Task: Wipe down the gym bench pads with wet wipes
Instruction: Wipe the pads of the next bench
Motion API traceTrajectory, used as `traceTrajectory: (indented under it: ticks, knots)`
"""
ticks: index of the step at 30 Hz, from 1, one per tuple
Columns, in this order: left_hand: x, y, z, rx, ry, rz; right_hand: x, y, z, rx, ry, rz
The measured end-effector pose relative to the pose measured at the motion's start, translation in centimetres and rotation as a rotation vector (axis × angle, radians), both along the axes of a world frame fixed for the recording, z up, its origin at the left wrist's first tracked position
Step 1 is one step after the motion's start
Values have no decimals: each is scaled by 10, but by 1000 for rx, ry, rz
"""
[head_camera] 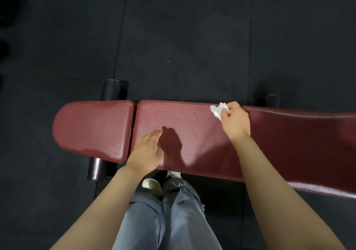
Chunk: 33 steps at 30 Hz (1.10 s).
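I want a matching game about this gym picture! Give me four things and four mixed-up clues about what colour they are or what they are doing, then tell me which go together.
Things:
1. wipe
2. bench pad
3. left hand
4. floor

Clues:
A. dark red
B. black
C. white and crumpled, held in the right hand
D. flat on the pad, fingers straight

Pairs: 1-C, 2-A, 3-D, 4-B
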State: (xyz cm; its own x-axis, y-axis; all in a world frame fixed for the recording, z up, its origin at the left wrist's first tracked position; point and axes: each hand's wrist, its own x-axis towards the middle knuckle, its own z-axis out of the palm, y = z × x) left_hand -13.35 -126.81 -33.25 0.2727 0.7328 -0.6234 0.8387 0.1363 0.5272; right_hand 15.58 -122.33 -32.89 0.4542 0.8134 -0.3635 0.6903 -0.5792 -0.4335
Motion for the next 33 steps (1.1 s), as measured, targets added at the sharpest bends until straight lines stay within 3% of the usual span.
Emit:
traceTrajectory:
  ticks: [7, 17, 21, 24, 30, 33]
  knots:
    - [-10, 9, -11, -26, -5, 63, -1, 10, -20, -210, -352, 165]
    - [-66, 20, -38, -71, 12, 1, -64, 38, -46, -184, -287, -7]
    - [-89, 27, -51, -74, 14, -42, -141, 60, -67, -199, -277, 160]
    - [-105, 29, -57, -69, 31, -69, -212, 78, -85, -190, -162, 296]
    - [-132, 28, -63, -59, 17, -165, -277, 91, -97, -207, -229, 937]
    - [-137, 26, -63, -71, 27, -205, -244, 87, -82, -175, -276, 840]
